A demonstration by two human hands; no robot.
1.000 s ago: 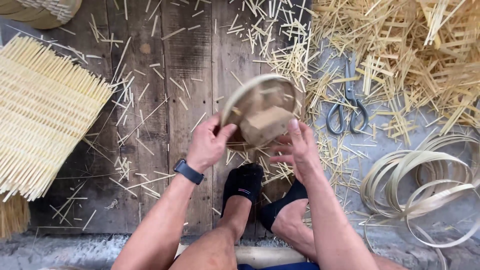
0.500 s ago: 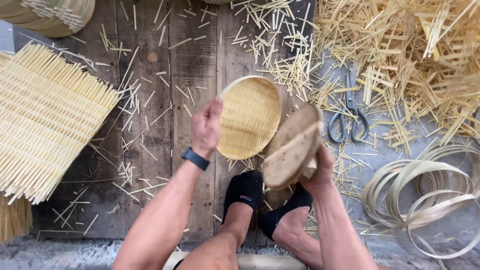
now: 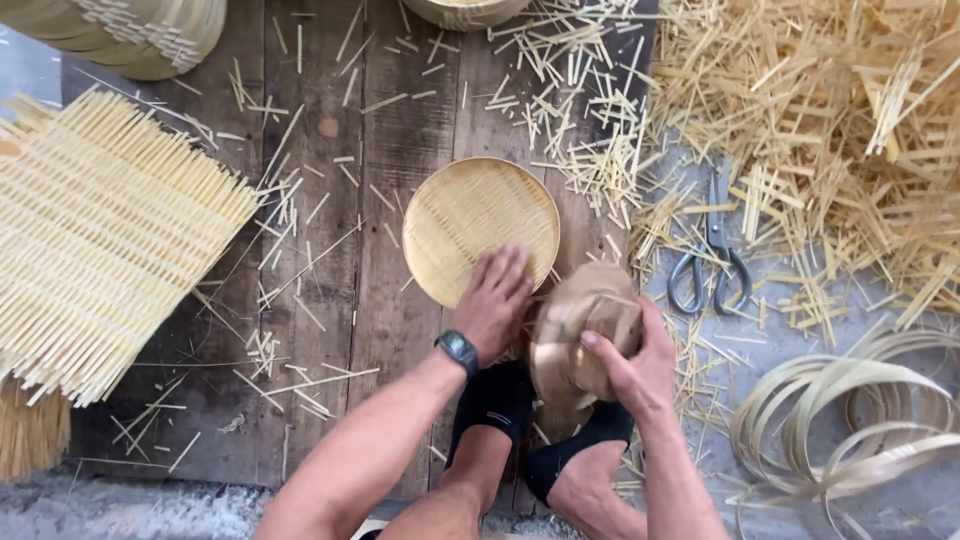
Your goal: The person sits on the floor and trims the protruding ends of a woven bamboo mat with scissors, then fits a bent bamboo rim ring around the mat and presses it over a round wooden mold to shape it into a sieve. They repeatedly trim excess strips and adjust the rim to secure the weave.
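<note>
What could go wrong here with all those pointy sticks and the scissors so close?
The feet in black socks rest among loose bamboo splinters, so one might poke through. The scissors lie close beside the right hand, which grips a wooden mould; a careless reach could brush the blades. The left hand presses the round woven tray at its near edge only, so it might tip or slide.

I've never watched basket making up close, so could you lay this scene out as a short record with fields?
Left hand: resting on the round woven bamboo tray
Right hand: gripping a round tan wooden mould
Surface: dark wooden plank floor
Right of the mould: grey metal scissors
Far left: flat woven bamboo mat
Lower right: coiled bamboo strips
</note>
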